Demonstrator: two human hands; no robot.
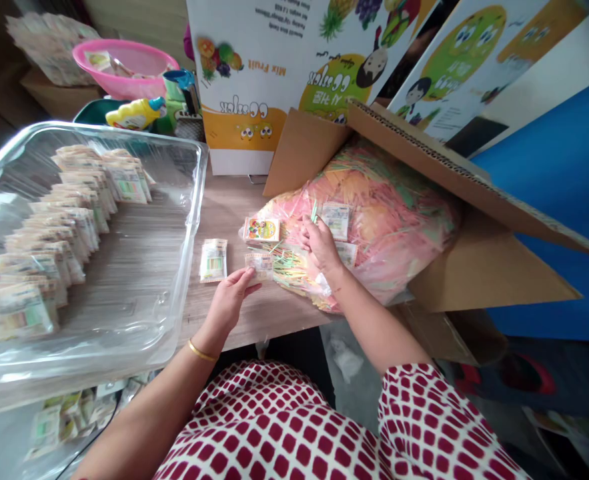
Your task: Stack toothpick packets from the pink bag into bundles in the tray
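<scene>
The left hand (231,298) pinches a small sachet (259,265) in its grip, just over the worktop (224,207). The right hand (320,245) rests on the plastic bag (404,220), its grip seemingly closed on a green straw (314,212).

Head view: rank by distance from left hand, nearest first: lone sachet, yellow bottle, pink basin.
From the left hand with its pinched sachet:
1. Lone sachet, just ahead, slightly left.
2. Yellow bottle, far back left.
3. Pink basin, behind the bottle.
</scene>
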